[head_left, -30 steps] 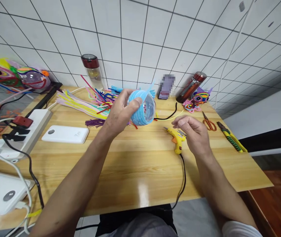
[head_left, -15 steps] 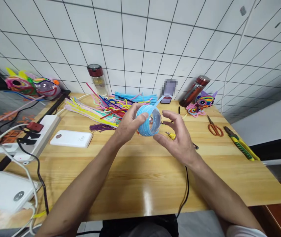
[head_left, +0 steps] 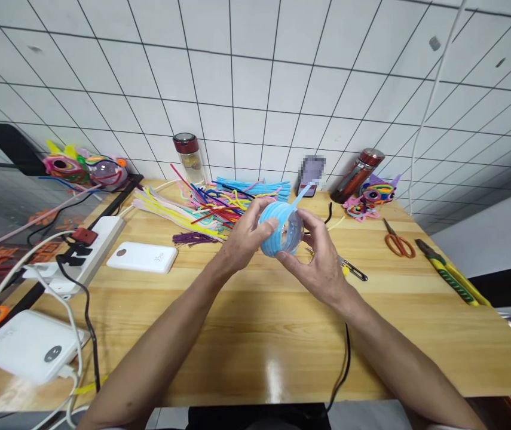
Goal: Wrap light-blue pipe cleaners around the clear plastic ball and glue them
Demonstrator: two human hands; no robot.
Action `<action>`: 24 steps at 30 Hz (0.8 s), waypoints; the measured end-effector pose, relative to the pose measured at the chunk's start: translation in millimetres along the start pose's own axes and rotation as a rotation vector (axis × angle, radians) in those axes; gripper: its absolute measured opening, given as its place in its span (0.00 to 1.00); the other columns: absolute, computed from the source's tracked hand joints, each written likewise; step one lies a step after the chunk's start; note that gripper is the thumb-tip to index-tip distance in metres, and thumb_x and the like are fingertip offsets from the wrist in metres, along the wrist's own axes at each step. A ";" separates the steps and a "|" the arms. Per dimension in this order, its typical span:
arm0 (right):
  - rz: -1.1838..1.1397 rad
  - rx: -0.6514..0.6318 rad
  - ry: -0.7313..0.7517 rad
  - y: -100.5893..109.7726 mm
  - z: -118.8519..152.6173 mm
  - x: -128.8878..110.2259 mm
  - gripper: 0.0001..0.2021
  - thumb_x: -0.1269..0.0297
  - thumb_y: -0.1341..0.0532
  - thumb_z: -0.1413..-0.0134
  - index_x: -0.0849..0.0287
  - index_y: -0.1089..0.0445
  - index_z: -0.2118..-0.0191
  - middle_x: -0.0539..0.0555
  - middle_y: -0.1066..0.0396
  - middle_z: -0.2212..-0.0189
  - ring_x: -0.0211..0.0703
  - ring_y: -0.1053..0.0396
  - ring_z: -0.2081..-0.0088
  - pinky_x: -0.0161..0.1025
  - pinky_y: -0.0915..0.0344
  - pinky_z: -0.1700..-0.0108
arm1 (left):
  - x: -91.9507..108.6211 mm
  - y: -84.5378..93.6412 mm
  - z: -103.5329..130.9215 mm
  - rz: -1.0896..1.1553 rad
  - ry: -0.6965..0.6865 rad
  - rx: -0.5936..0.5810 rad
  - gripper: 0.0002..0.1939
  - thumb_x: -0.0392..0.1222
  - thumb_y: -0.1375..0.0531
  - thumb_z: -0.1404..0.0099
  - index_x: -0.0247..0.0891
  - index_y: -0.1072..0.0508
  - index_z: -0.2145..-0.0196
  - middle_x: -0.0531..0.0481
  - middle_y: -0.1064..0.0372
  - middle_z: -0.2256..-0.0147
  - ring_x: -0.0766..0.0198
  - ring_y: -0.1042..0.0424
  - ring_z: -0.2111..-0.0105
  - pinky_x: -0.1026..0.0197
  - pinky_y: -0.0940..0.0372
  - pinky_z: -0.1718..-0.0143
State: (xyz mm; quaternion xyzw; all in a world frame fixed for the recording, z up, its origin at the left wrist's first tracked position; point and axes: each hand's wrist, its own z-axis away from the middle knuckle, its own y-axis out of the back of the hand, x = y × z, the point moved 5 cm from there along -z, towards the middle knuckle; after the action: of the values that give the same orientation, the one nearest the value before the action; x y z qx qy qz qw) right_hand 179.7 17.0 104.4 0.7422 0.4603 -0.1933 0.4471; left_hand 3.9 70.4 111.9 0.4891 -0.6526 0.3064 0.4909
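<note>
Above the middle of the table, my left hand (head_left: 247, 239) is wrapped round the left side of a clear plastic cylinder (head_left: 294, 232), its thumb pressed on the blue pipe cleaners (head_left: 273, 239) wound about it. One blue strand (head_left: 302, 194) sticks up and to the right from the winding. My right hand (head_left: 322, 260) grips the cylinder's uncovered right rim, thumb below and fingers behind. The cylinder lies on its side, its open end turned right.
Behind my hands lie many coloured pipe cleaners (head_left: 183, 212), a glass bottle (head_left: 191, 161) and a phone (head_left: 309, 173). Scissors (head_left: 399, 243) and pliers (head_left: 455, 280) lie right, near a red flask (head_left: 358, 175). A power strip (head_left: 98, 254) and white power banks (head_left: 142, 257) are left.
My right hand has closed on the cylinder's right rim, where it was apart before. The view has shifted, so everything appears slightly lower and mostly further right.
</note>
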 end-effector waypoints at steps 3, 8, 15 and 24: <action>0.008 0.004 0.011 0.4 0.5 0.5 0.40 0.45 0.28 0.38 0.48 0.41 0.27 0.66 0.35 0.28 0.64 0.31 0.30 0.62 0.23 0.37 | 3.0 -0.2 1.7 0.020 -0.011 -0.022 0.30 0.63 0.41 0.28 0.39 0.31 0.40 0.40 0.26 0.41 0.47 0.27 0.39 0.49 0.31 0.39; 0.018 0.011 0.036 0.0 -0.3 0.2 0.39 0.48 0.27 0.38 0.48 0.41 0.27 0.66 0.35 0.28 0.63 0.32 0.30 0.61 0.23 0.38 | 1.8 -1.6 0.5 0.025 0.030 -0.018 0.32 0.61 0.36 0.32 0.37 0.33 0.41 0.39 0.27 0.43 0.47 0.27 0.43 0.49 0.30 0.41; 0.048 0.037 0.098 -2.2 0.5 5.0 0.38 0.53 0.28 0.39 0.48 0.40 0.27 0.65 0.33 0.29 0.63 0.32 0.30 0.61 0.22 0.39 | -5.7 -4.5 -2.1 0.043 0.059 -0.009 0.33 0.59 0.31 0.36 0.41 0.34 0.42 0.41 0.29 0.42 0.47 0.27 0.41 0.48 0.30 0.39; 0.033 0.037 0.087 -1.0 0.1 5.6 0.39 0.51 0.28 0.39 0.48 0.40 0.27 0.65 0.35 0.28 0.64 0.32 0.29 0.60 0.21 0.40 | 0.4 -2.4 1.4 0.075 0.049 -0.074 0.31 0.62 0.36 0.31 0.40 0.33 0.40 0.39 0.29 0.39 0.45 0.29 0.37 0.47 0.31 0.39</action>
State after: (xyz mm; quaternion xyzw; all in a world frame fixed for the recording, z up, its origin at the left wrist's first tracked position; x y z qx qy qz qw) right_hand 181.6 20.0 100.0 0.7656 0.4631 -0.1619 0.4161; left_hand 5.6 68.3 111.6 0.4382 -0.6691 0.3123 0.5126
